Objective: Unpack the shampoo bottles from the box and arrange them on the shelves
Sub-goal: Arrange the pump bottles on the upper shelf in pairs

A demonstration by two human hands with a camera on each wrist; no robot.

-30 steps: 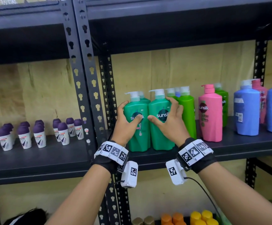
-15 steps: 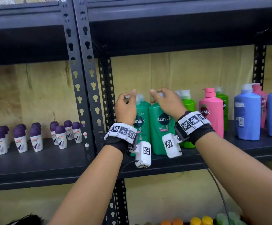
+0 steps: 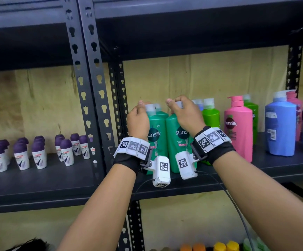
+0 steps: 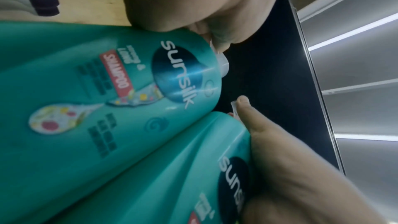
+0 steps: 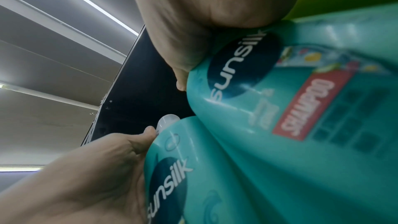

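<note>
My left hand (image 3: 138,120) is curled around the pump top of the left teal bottle (image 3: 157,140), which stands on the shelf (image 3: 237,180) touching the right teal bottle (image 3: 178,142). My right hand (image 3: 187,115) likewise grasps that one's pump. Held only by their tops, either could tip, I reckon, and knock the lime green bottle (image 3: 211,117) just beside.
</note>
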